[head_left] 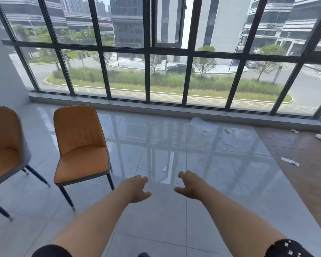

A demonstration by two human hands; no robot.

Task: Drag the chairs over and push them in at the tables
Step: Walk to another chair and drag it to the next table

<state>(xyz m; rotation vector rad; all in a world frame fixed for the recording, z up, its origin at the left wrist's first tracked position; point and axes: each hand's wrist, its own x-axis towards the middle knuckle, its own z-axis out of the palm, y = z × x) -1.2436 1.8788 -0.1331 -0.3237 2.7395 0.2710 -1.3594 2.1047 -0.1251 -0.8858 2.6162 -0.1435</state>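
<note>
Two orange chairs with grey shells and dark legs stand on the tiled floor at the left. The nearer chair (81,145) faces me, and the second chair (5,151) is cut off by the left edge. My left hand (137,189) hovers to the right of the nearer chair, apart from it, fingers spread and holding nothing. My right hand (190,185) is stretched out beside it over bare floor, also open and holding nothing. No table is in view.
A wall of tall windows (165,52) with a low sill runs across the back. Paper scraps (202,124) and a cup (320,136) litter the floor at the far right, where brown wood flooring (304,164) begins. Glossy grey tiles (174,219) lie ahead.
</note>
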